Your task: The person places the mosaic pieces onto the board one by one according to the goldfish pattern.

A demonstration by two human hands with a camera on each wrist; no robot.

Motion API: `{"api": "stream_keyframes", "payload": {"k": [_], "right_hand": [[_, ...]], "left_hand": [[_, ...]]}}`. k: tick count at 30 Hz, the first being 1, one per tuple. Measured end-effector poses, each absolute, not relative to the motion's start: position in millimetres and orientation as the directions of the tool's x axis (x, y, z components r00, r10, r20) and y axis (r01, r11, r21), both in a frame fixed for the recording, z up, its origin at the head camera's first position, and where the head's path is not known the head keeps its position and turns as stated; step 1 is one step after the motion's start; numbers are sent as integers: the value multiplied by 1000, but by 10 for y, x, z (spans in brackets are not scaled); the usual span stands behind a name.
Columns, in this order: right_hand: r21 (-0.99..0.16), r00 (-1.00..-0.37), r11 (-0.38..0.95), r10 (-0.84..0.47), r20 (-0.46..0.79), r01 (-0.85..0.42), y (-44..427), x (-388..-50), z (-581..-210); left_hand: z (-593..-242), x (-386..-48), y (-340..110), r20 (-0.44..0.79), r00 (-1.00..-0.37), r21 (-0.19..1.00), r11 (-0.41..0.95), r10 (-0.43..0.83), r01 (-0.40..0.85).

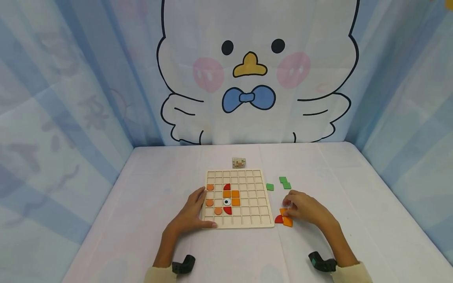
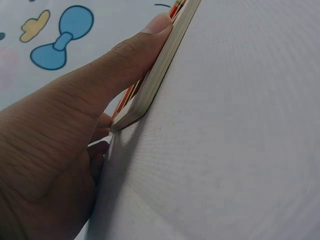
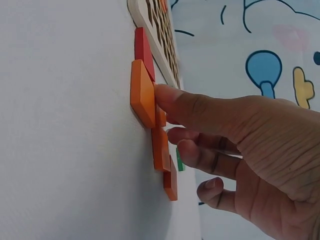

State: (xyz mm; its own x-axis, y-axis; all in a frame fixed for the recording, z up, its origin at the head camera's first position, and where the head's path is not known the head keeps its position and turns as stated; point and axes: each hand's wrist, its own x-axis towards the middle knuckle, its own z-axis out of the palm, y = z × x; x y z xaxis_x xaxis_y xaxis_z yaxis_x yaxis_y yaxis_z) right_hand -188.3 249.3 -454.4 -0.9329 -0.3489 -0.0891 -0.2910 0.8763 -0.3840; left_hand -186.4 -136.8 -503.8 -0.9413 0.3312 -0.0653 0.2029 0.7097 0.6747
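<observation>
wooden board (image 1: 254,212), near left corner gripped by the left hand (image 1: 190,214); at right, the right hand (image 1: 303,206) touches orange tiles (image 1: 288,222), whether pinching i cannot tell.

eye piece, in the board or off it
In the board: in the head view the eye piece sits in a cell of the board, beside an orange square.
</observation>
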Motion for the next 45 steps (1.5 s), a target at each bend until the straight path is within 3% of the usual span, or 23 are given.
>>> {"api": "stream_keyframes", "payload": {"k": [33, 45], "right_hand": [[-346, -906, 854, -422, -24, -388, 2267, -1981, -4492], [-299, -802, 761, -597, 23, -575, 1838, -1997, -4520]], "left_hand": [[-5024, -1851, -1378, -79, -944, 687, 704, 320, 181], [-5003, -1853, -1370, -83, -941, 695, 696, 329, 182]]}}
